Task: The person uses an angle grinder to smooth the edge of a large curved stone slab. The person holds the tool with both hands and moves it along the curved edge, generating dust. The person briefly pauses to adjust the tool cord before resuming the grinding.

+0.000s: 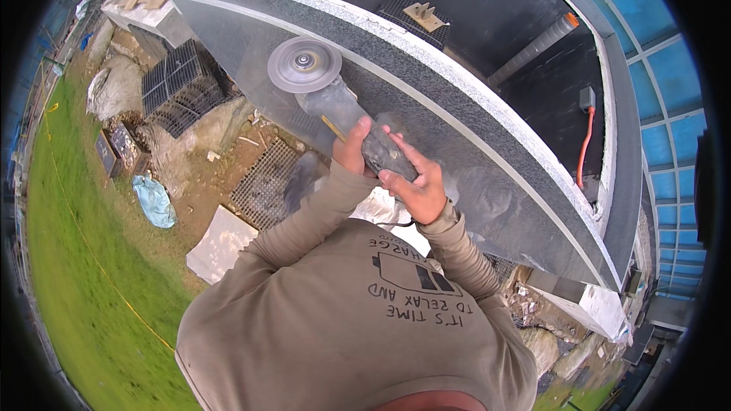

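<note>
Both my hands grip a dusty grey angle grinder (346,114), with its round disc (304,65) facing up and blurred as if spinning. My left hand (353,148) is wrapped round the body near the middle. Closed on the rear end is my right hand (417,184), its thumb and fingers along the casing. The disc hangs over a curved grey stone slab (228,30), close to a pale strip that runs along it; whether they touch I cannot tell. A dark cord trails from the tool's rear toward my shirt.
Beyond the slab lies a dark recess with a grey pipe (533,49) and an orange conduit (585,144). At left are stacked black grates (183,87), a light blue plastic sheet (154,201), a pale stone slab (221,245) and grass (91,259) with a yellow line across it.
</note>
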### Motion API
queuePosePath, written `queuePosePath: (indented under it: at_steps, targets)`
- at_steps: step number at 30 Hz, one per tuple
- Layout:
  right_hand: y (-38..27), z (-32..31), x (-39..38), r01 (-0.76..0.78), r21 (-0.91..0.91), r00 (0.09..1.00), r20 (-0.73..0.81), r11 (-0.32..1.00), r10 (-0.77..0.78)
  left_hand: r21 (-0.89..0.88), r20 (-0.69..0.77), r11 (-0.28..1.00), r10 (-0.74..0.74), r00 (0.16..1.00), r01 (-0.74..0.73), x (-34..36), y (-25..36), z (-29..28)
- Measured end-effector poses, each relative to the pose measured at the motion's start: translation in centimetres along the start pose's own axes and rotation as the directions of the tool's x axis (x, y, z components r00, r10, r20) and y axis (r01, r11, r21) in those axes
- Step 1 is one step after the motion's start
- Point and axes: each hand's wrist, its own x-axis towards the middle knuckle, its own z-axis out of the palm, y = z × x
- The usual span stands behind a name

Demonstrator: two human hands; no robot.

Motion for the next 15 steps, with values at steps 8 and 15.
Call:
queuePosePath:
  at_steps: [8, 15]
  targets:
    - [0.3, 0.3, 1.2, 0.027, -0.014, 0.999, 0.02, 1.0, -0.027, -0.022, 0.014, 0.999, 0.027, 1.0, -0.027, 0.8, 0.8, -0.5]
    - [0.2, 1.0, 2.4, 0.04, 0.016, 0.999, 0.023, 0.999, -0.041, -0.022, -0.013, 1.0, 0.012, 1.0, -0.012, 1.4, 2.0, -0.7]
